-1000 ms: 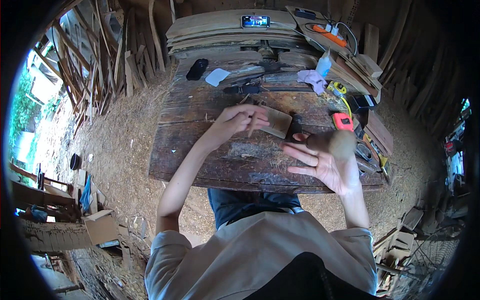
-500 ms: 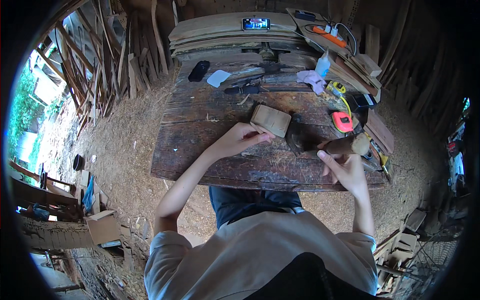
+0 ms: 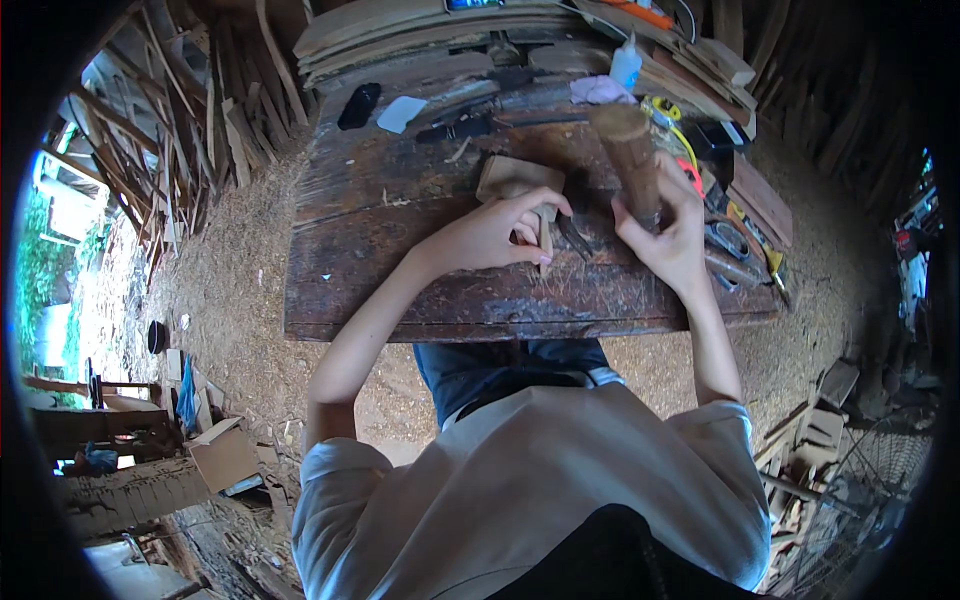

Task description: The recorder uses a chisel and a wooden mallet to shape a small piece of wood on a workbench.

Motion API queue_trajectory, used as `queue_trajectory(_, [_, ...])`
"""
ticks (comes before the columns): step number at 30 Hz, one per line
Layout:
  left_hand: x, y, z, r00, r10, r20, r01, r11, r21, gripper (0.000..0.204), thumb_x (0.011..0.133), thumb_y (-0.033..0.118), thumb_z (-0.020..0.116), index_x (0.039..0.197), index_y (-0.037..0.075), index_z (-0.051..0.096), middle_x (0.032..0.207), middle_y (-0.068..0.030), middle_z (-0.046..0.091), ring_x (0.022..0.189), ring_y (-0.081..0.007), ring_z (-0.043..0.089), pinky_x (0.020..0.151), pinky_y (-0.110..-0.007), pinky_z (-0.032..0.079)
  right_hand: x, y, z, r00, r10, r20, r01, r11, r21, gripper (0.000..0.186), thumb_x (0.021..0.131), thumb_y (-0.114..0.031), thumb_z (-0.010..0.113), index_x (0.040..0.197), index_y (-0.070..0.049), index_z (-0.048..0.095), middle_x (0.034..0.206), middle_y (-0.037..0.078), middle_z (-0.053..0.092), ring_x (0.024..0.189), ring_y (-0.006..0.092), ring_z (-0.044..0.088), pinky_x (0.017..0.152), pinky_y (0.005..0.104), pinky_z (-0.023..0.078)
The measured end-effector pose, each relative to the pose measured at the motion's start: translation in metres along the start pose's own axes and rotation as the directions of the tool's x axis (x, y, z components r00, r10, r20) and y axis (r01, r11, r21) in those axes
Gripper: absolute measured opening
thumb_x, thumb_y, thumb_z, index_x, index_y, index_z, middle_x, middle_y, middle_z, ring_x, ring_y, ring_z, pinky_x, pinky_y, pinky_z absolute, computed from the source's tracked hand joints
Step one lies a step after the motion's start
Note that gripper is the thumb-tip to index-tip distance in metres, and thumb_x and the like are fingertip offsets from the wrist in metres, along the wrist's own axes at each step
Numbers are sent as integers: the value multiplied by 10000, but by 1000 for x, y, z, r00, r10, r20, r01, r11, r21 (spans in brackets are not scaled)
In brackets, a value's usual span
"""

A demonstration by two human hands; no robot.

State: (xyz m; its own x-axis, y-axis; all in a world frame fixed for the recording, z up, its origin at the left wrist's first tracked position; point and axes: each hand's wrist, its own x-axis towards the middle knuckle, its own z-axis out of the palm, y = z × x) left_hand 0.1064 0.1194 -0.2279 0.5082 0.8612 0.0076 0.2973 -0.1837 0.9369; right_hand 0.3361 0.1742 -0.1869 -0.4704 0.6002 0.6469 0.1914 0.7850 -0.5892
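Thin wooden stick (image 3: pixel 545 240): it stands out from the left hand (image 3: pixel 500 232), above the middle of the worktop (image 3: pixel 345 255) and nearer its near edge than its far one. The left thumb and forefinger pinch the stick, the other fingers curled in behind. The hand partly covers a flat wooden block (image 3: pixel 518 177), which lies on the far side of it. The right hand (image 3: pixel 670 235) wraps around a thick round wooden piece (image 3: pixel 630 155), its pale end raised, over the right half of the worktop and well apart from the stick.

To handle this well, I would keep the pinch light but steady, leave the fingertips clear of the stick's ends, and rest the wrist on the wood for support. The round piece looks heavy, so a firm wrap and a clear gap from the left fingers seem wise.

As for writing, none can be read at this size: not on the white bottle (image 3: pixel 626 63) by the far right corner, nor on the black box (image 3: pixel 722 133) along the right edge. No brand can be made out.
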Motion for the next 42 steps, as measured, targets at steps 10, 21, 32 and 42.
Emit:
queue_trajectory(10, [2, 11, 6, 998, -41, -49, 51, 974, 222, 330, 917, 142, 565, 1230, 90, 476, 907, -95, 668, 884, -165, 650, 802, -318, 484, -13, -18, 42, 800, 431, -417, -231, 863, 450, 170, 951, -192, 542, 886, -42, 495, 651, -18, 499, 509, 27, 414, 447, 198, 311])
queue_trajectory(21, [-6, -16, 8, 971, 133, -196, -122, 990, 72, 260, 861, 129, 647, 1088, 23, 575, 950, -71, 674, 891, -157, 657, 802, -280, 506, -18, -26, 51, 972, 114, -206, -18, 908, 418, 148, 949, -98, 468, 937, 48, 494, 790, 116, 537, 598, 151, 554, 543, 281, 461])
queue_trajectory(32, [-6, -31, 7, 949, 45, -313, -95, 985, -147, 141, 770, 48, 737, 862, -22, 658, 876, -71, 692, 829, -101, 651, 767, -229, 512, 3, -47, 67, 899, 313, -306, -115, 844, 524, 282, 886, -61, 523, 627, -71, 411, 423, -14, 326, 349, 66, 254, 572, 307, 433])
queue_trajectory(42, [-7, -34, 3, 949, 174, -262, -215, 967, -139, 143, 779, 56, 720, 874, -43, 675, 867, -92, 690, 811, -129, 660, 741, -252, 539, 11, -47, 78, 900, 258, -352, -59, 871, 488, 212, 857, -7, 554, 667, -50, 470, 427, -6, 353, 344, 55, 255, 566, 294, 450])
